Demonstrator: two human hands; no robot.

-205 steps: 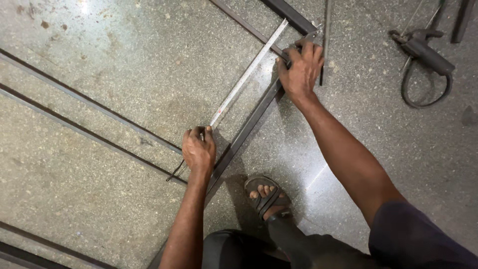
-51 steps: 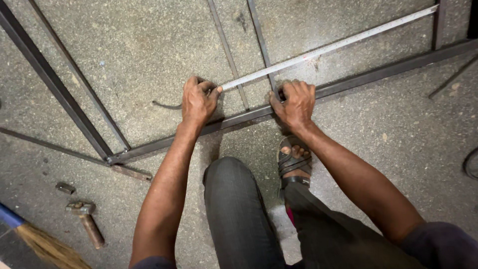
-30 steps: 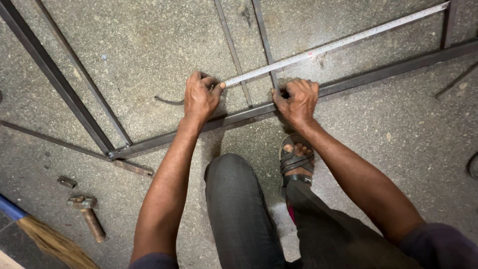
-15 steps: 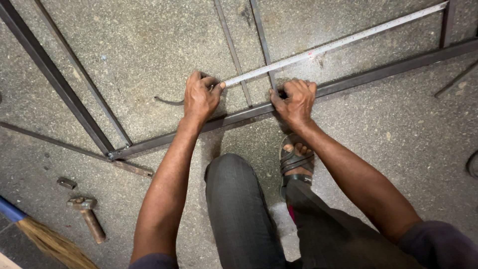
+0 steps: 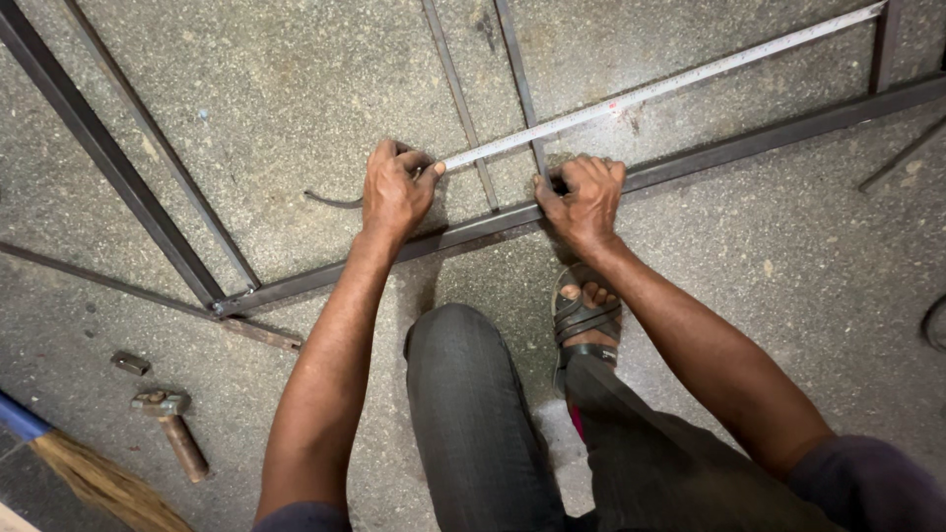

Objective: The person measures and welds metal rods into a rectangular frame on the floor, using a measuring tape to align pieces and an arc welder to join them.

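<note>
Two hands on one tape measure across one steel frame.

On the floor [image 5: 769, 266]: one dark frame [image 5: 749, 148]; one tape measure [image 5: 670, 89] lying across two thin bars [image 5: 463, 89]. Left hand [image 5: 394, 192], fingers pinching the tape's end; right hand [image 5: 586, 197], fingers curled on the frame rail. One broom [image 5: 89, 478], one hammer [image 5: 175, 433], far left.
</note>
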